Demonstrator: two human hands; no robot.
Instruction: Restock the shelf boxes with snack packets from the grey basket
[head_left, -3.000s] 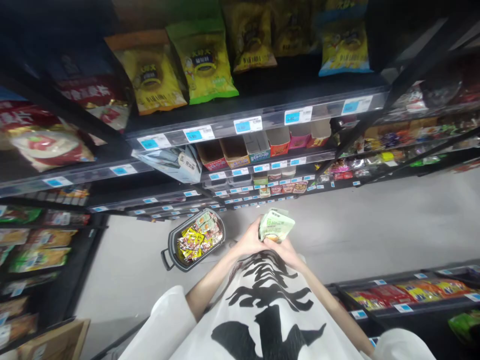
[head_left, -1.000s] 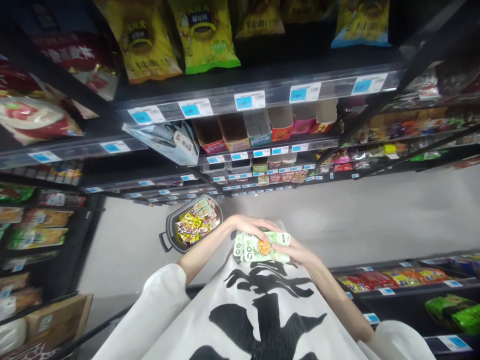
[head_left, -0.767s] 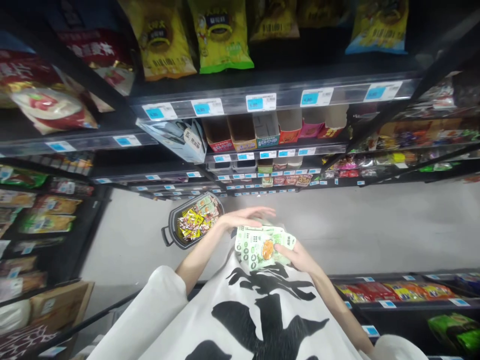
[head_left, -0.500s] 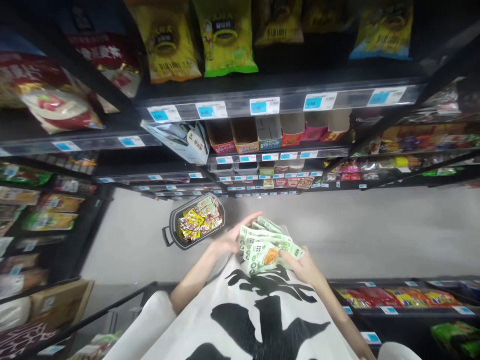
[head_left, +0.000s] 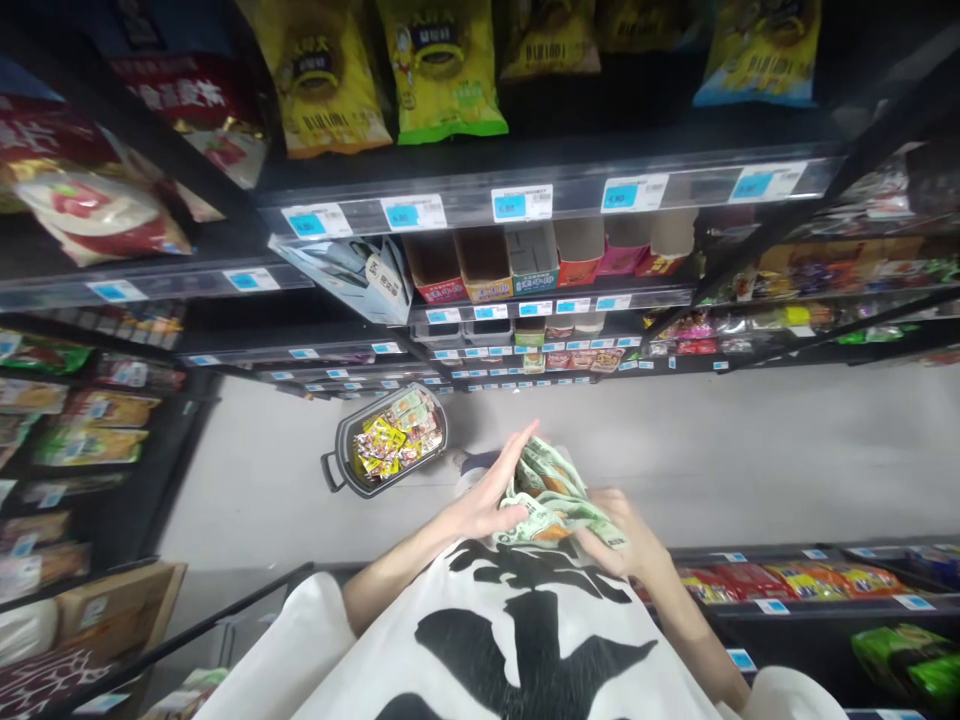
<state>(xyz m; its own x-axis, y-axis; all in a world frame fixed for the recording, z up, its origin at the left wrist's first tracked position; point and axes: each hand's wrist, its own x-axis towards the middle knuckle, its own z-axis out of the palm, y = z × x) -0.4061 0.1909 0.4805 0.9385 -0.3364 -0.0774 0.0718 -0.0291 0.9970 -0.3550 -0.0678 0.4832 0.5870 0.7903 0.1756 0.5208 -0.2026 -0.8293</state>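
Observation:
Several green-and-white snack packets [head_left: 551,492] with orange pictures are bunched in front of my shirt. My left hand [head_left: 487,500] presses along their left side, its fingers stretched straight and its thumb over the front. On the right, my right hand [head_left: 626,530] grips the packets between thumb and curled fingers. The bunch is bowed between both hands, and its lower edge lies near the shirt. On the floor to the left stands a dark shopping basket [head_left: 335,455] holding yellow packets and green-and-white packets.
Ahead is a black shelf rack [head_left: 570,170] with yellow snack bags [head_left: 442,70] on top and open display boxes [head_left: 487,265] lower down. Another shelf [head_left: 806,610] stands behind on the right. A cardboard box [head_left: 116,610] sits at lower left. Grey floor [head_left: 750,450] lies between the racks.
The packets, fanned flat before, are now squeezed together and bowed. My left hand has moved right, with its thumb now in front. My right hand has shifted slightly right.

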